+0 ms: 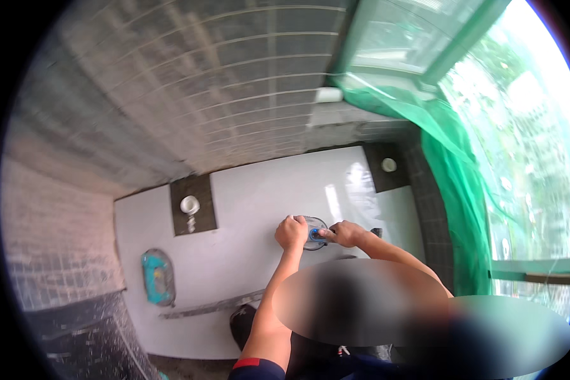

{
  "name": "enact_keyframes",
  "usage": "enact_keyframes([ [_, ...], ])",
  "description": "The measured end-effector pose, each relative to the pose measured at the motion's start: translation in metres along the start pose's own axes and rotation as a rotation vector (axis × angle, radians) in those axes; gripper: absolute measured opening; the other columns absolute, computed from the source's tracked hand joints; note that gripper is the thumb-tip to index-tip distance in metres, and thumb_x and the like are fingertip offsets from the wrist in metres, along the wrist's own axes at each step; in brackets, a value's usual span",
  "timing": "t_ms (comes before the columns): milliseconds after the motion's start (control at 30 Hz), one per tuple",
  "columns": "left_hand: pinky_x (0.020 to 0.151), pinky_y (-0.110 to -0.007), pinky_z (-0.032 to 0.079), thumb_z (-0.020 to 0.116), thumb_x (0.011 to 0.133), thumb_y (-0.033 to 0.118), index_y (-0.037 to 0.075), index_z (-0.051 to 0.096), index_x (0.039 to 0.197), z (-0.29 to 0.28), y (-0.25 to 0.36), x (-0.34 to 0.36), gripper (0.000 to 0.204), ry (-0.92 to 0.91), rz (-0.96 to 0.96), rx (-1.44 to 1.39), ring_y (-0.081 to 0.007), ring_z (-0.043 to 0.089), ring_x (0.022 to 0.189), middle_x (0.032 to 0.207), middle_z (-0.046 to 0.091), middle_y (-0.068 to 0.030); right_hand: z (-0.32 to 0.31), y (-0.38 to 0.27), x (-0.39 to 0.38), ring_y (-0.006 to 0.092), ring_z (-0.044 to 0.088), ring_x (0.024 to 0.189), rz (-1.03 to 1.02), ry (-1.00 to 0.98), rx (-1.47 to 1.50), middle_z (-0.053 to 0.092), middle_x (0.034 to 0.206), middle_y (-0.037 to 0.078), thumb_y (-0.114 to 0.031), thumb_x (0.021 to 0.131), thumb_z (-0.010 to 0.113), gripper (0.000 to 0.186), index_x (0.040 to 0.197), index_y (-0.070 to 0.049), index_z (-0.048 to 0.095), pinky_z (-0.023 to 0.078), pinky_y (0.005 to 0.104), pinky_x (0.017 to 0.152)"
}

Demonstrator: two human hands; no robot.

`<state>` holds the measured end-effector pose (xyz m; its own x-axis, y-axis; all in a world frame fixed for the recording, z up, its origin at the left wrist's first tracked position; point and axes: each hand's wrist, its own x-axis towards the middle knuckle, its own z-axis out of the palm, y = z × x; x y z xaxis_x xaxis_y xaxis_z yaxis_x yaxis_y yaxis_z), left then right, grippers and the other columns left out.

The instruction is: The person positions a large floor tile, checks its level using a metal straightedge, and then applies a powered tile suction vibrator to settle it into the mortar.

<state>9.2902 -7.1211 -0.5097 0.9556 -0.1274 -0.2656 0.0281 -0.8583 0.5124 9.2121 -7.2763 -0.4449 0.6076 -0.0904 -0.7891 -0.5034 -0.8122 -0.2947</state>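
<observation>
You see daylight pouring in from the window [532,126] on the right, blown out to near white. It leaves a pale glare streak on the white floor slab [234,253]. The tiled wall [190,82] sits dimmer and soft. Fisheye bending curves straight lines, and black vignette rings the frame.

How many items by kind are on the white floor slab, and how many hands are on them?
Suction-cup lifters: 2, a clear one under both hands, a teal one lying apart at left
Pipe outlets in dark cut-outs: 2, left, right
Long straightedge bar: 1
Hands: 2, left hand, right hand
Total: 7
</observation>
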Motion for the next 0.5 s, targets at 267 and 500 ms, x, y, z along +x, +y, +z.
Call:
enact_keyframes([
  [267,0.063,-0.048,0.056,0.053,0.083,0.025,0.007,0.067,0.068,0.139,0.137,-0.1,0.028,-0.207,0.557,0.001,-0.0383,0.068,0.065,0.07,0.068,-0.0165,0.075,0.191,-0.101,0.0432,0.064,0.091,0.301,0.158,0.491,0.068,0.088,0.026,-0.071,0.095,0.03,0.082,0.097,0.001,0.071,0.048,0.0468,0.084],
  [500,0.057,-0.049,0.053,0.054,0.082,0.027,0.006,0.065,0.066,0.185,0.13,-0.107,0.029,-0.282,0.813,0.093,-0.0372,0.066,0.06,0.07,0.068,-0.0157,0.1,0.206,-0.109,0.0435,0.062,0.083,0.315,0.172,0.736,0.064,0.078,0.027,-0.067,0.096,0.034,0.079,0.084,0.005,0.066,0.047,0.0465,0.082],
])
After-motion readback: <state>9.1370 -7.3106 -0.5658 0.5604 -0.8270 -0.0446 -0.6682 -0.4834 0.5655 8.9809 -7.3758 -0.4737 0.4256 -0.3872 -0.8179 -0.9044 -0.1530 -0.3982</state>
